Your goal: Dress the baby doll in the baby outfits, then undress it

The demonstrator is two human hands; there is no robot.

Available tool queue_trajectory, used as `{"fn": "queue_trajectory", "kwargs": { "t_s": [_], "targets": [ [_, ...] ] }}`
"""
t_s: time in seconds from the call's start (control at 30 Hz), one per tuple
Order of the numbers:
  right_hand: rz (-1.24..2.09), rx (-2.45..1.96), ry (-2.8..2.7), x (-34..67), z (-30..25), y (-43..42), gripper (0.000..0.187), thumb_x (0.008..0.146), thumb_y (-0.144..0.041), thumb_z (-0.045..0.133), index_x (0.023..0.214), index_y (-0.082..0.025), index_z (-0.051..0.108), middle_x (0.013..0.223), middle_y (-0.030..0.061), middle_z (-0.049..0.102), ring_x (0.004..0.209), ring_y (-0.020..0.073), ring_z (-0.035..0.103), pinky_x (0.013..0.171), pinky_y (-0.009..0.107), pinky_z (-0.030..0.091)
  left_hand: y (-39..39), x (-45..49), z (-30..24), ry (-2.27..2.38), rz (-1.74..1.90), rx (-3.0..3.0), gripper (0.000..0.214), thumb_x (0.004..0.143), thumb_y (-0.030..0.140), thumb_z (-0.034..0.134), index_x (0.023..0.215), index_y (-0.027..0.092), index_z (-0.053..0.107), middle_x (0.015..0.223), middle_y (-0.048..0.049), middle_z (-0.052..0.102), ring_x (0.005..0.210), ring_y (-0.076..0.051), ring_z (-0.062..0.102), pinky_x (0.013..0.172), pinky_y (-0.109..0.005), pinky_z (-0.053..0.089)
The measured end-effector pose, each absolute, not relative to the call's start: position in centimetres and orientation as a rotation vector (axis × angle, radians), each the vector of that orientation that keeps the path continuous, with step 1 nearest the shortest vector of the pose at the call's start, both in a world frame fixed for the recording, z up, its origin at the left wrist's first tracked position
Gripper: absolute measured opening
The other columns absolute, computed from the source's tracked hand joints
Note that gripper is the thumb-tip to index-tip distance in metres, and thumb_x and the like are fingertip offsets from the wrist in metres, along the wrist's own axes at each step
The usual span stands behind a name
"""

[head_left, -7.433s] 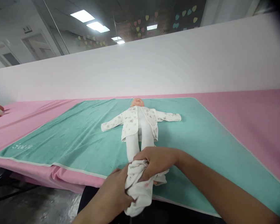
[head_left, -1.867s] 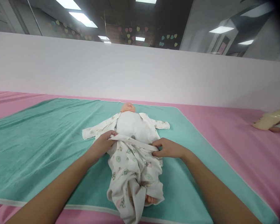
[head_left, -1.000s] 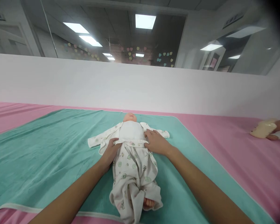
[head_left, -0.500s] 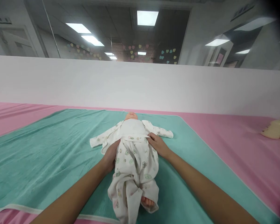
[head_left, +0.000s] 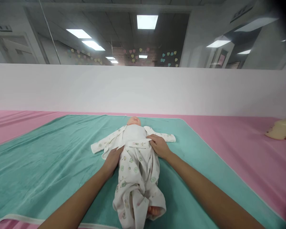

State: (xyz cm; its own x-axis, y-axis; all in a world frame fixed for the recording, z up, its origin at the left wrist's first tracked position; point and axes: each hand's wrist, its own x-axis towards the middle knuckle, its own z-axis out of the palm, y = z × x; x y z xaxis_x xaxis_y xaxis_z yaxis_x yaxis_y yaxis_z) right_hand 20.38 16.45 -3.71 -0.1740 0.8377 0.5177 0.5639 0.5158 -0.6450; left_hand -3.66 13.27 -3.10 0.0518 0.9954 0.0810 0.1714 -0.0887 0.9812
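Note:
A baby doll (head_left: 134,121) lies on its back on a teal towel (head_left: 50,165), head away from me, in an open printed white jacket (head_left: 109,143). Printed white trousers (head_left: 135,178) cover its legs up to the waist, and one bare foot (head_left: 153,210) pokes out at the bottom. My left hand (head_left: 112,158) grips the trousers' waistband at the doll's left side, fingers curled under the cloth. At the other side of the waist, my right hand (head_left: 158,146) pinches the same waistband.
The towel lies on a pink sheet (head_left: 240,149) over a long table, backed by a white partition (head_left: 143,89). At the far right edge sits a cream-coloured object (head_left: 280,129) with someone else's fingertip beside it.
Since 7.4 s ago the trousers went from bunched in my hands at the doll's feet to drawn up its legs. Over the last second both hands stay at the waist, shifting it slightly.

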Motion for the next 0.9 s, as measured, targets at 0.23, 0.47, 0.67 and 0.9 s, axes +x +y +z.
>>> {"fn": "queue_trajectory", "kwargs": {
  "t_s": [0.23, 0.47, 0.67, 0.9],
  "targets": [
    [0.514, -1.303, -1.442, 19.4, -5.4, 19.3, 0.028, 0.078, -0.025, 0.031, 0.079, -0.019, 0.059, 0.087, 0.0045, 0.064, 0.086, 0.0206, 0.055, 0.079, 0.032, 0.042, 14.6, -4.0, -3.8, 1.408, 1.190, 1.518, 0.039, 0.080, 0.041, 0.052, 0.112, 0.021, 0.063, 0.131, -0.0053, 0.055, 0.127, -0.027, 0.042, 0.107, -0.035, 0.028],
    [0.616, -1.233, -1.453, 18.2, -7.0, 19.4, 0.039, 0.073, -0.025, 0.044, 0.109, -0.020, 0.057, 0.113, 0.0061, 0.061, 0.105, 0.0211, 0.053, 0.095, 0.037, 0.039, 15.1, -4.6, -3.1, 1.295, 1.269, 1.681, 0.035, 0.080, 0.038, 0.054, 0.111, 0.025, 0.063, 0.123, -0.0020, 0.060, 0.120, -0.024, 0.048, 0.103, -0.032, 0.031],
    [0.733, -1.142, -1.492, 18.5, -5.6, 18.9, 0.038, 0.074, -0.024, 0.043, 0.104, -0.025, 0.066, 0.120, 0.0014, 0.061, 0.118, 0.0208, 0.048, 0.106, 0.036, 0.030, 18.8, -5.1, -2.0, 1.423, 1.153, 1.858, 0.030, 0.078, 0.046, 0.052, 0.067, 0.018, 0.056, 0.067, 0.0017, 0.057, 0.071, -0.018, 0.051, 0.064, -0.027, 0.037],
    [0.764, -1.313, -1.236, 19.0, -6.1, 19.7, 0.033, 0.074, -0.032, 0.043, 0.097, -0.020, 0.064, 0.096, 0.0041, 0.066, 0.091, 0.0219, 0.058, 0.082, 0.034, 0.044, 21.1, -3.4, -3.8, 1.215, 1.199, 1.491, 0.035, 0.074, 0.054, 0.054, 0.075, 0.019, 0.049, 0.062, 0.0046, 0.052, 0.061, -0.014, 0.048, 0.058, -0.024, 0.035]
  ]
}}
